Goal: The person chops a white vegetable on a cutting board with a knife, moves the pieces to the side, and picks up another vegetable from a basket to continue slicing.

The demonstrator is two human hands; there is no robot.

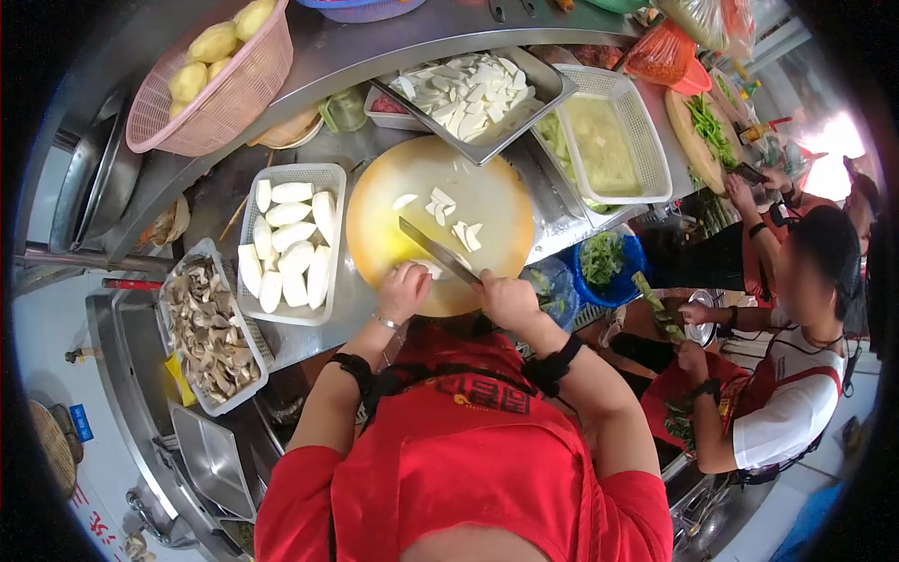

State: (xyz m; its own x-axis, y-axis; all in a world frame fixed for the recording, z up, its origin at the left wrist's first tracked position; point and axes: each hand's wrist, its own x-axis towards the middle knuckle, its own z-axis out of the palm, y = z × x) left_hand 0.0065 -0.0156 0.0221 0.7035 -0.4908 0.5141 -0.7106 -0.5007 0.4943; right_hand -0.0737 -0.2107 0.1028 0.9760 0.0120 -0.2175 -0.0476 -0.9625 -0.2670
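Observation:
My right hand (508,300) is wrapped round the handle of a kitchen knife (433,247), whose blade points up and left across the round cutting board (379,201). Beside the blade, my left hand (403,288) has its fingers curled on a white vegetable piece (430,268), perhaps king oyster mushroom; the hand partly hides it. Cut white slices (440,204) lie on the board beyond the knife. To the left, a white basket (339,178) holds several peeled white chunks. A metal tray (554,98) behind the board is heaped with white slices.
A basket of torn grey mushrooms (211,337) stands at left, and a pink basket (154,131) of peeled potatoes on the shelf. Right of the board are a white basket (660,140) and a blue tub (613,302) of greens. A co-worker (787,375) handles vegetables at right.

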